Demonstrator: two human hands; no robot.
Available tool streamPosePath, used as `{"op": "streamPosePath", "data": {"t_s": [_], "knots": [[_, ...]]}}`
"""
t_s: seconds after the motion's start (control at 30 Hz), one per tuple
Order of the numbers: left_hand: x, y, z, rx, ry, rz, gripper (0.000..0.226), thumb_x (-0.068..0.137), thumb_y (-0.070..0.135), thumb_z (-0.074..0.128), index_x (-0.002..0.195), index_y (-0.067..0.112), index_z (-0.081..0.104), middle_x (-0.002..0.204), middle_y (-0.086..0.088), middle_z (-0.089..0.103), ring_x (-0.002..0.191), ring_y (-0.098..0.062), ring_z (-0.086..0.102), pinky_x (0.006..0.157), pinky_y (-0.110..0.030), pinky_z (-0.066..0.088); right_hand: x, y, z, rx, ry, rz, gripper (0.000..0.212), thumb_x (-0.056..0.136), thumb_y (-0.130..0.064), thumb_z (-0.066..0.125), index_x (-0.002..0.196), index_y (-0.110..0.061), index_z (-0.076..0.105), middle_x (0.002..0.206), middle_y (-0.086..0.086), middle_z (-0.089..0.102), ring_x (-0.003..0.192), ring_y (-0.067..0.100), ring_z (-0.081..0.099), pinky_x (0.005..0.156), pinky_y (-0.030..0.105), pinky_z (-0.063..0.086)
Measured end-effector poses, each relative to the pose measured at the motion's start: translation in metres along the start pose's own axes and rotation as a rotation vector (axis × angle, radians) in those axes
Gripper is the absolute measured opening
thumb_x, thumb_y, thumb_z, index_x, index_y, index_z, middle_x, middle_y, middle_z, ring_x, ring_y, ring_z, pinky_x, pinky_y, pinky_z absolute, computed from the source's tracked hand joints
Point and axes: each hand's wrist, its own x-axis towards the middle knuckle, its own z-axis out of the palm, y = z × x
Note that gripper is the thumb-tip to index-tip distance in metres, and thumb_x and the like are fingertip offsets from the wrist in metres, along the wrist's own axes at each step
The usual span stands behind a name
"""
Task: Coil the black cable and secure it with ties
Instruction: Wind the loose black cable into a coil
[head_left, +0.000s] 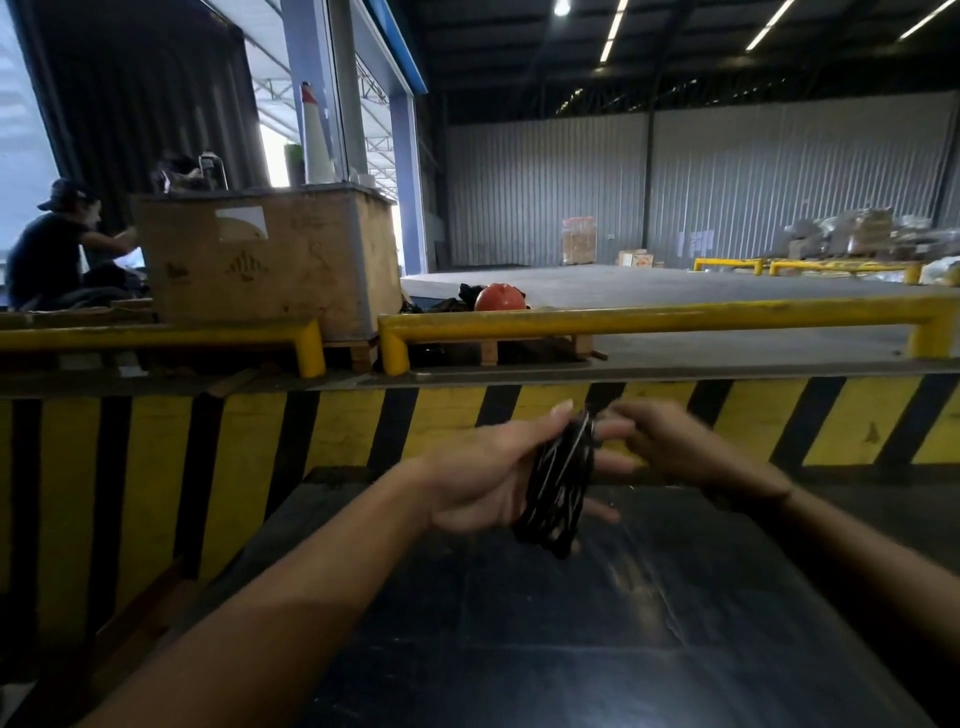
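A black cable (558, 488) is wound in several loops into a narrow bundle, held upright above a dark table (519, 649). My left hand (483, 478) grips the bundle across its middle, thumb on the near side and fingers poking out on the far side. My right hand (670, 447) is blurred with motion and touches the top of the bundle with its fingertips. I cannot make out a tie, and any loose cable end is hidden.
A yellow-and-black striped barrier (332, 431) runs just beyond the table. Yellow guard rails (649, 319) stand above it. A large cardboard box (260, 260) and a red helmet (500, 297) lie behind them. A person (52, 249) sits at far left.
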Motion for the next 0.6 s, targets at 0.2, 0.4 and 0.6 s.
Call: {"op": "streamPosePath", "data": {"t_s": [0.2,0.4,0.6], "knots": [[0.047,0.005,0.007,0.114,0.353,0.089,0.045,0.097,0.050,0.022,0.136,0.038,0.042,0.143,-0.002,0.042,0.114,-0.020,0.055,0.083,-0.030,0.051,-0.076,-0.032,0.112,-0.051,-0.267,-0.234,0.017,0.097,-0.035,0.038,0.101,-0.021,0.046,0.091,0.004,0.063,0.073,0.012,0.058,0.063,0.020,0.042],[0.063,-0.043,0.000,0.787,0.466,-0.112,0.047,0.097,0.051,0.023,0.138,0.035,0.042,0.146,0.000,0.043,0.134,-0.019,0.038,0.095,-0.026,0.033,-0.103,-0.027,0.054,-0.278,-0.341,-0.202,0.020,0.097,-0.037,0.038,0.106,-0.023,0.048,0.091,0.002,0.063,0.081,0.022,0.063,0.063,0.034,0.048],[0.049,-0.056,0.039,0.537,0.242,-0.266,0.042,0.091,0.060,0.027,0.113,0.043,0.059,0.106,0.001,0.064,0.087,-0.018,0.068,0.075,-0.030,0.053,-0.114,-0.003,-0.006,-0.128,-0.119,-0.326,0.017,0.094,-0.042,0.040,0.080,-0.048,0.048,0.068,-0.011,0.057,0.065,0.004,0.058,0.055,0.017,0.047]]}}
